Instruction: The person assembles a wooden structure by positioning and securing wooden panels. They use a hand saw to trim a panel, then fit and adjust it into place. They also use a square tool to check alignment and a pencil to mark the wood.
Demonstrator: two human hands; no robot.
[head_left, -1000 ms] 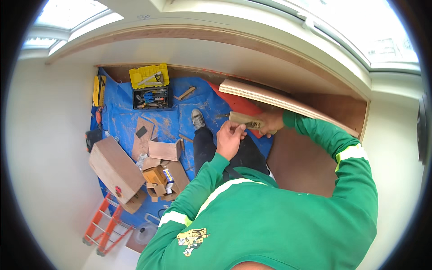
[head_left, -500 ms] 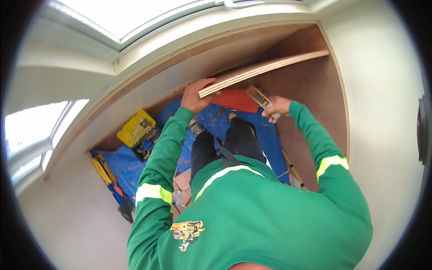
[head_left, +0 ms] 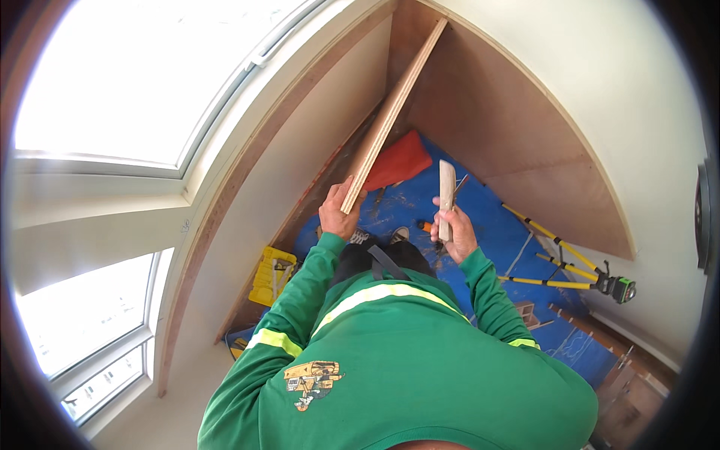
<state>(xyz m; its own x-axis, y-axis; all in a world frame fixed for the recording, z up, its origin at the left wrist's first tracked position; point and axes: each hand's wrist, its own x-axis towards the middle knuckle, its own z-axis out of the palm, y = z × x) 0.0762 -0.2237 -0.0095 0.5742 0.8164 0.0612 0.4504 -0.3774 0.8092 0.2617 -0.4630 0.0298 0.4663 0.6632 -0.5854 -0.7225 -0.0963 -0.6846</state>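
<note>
The left hand [head_left: 335,214] is closed around the near end of a long plywood board [head_left: 396,116], probably to steady it, since its far end seems to bear against the brown wood panel [head_left: 517,127] close to that panel's top edge. The layered edge of the board faces up. The right hand [head_left: 459,234] grips a pale, flat, wooden-looking bar [head_left: 448,191] by its lower part, perhaps so that the longer part stays free; what the bar is exactly, I cannot tell.

The board runs away from the left hand toward the far corner, its near end within that grasp. The bar projects beyond the right hand's fingers, to the right of the board and apart from it.

Below, a blue sheet [head_left: 487,236] covers the floor, likely to protect it. A red cloth-like piece [head_left: 401,161] lies toward the sheet's far corner, a yellow tripod [head_left: 555,283] with a laser level [head_left: 619,289] along its right edge, and a yellow toolbox lid [head_left: 264,279] at its left edge.
</note>
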